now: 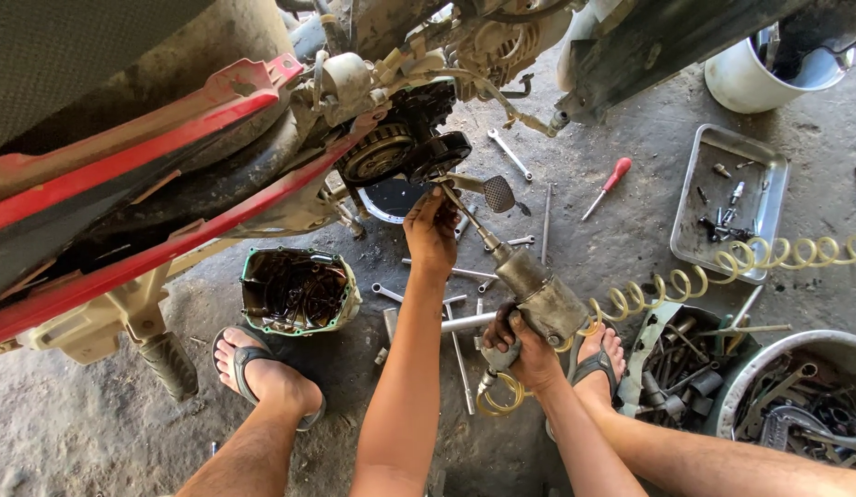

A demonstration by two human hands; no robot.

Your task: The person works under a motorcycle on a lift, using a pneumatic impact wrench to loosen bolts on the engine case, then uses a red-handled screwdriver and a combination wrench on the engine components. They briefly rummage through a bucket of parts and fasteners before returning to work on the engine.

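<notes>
My right hand (527, 348) grips the handle of a worn metal air impact wrench (541, 300), which is tilted up to the left. Its long shaft (465, 219) reaches to the black round clutch part (441, 153) on the motorcycle engine, beside a toothed gear (377, 155). My left hand (431, 230) is closed around the shaft just below that part. A yellow coiled air hose (722, 265) runs from the wrench to the right.
The red motorcycle body (133, 184) fills the upper left. A removed engine cover (299, 293) lies by my left foot (267, 373). Loose wrenches (509, 152) and a red-handled screwdriver (610, 179) lie on the concrete. A metal tray (773, 184), white bucket (741, 83) and tool tubs (796, 396) stand at right.
</notes>
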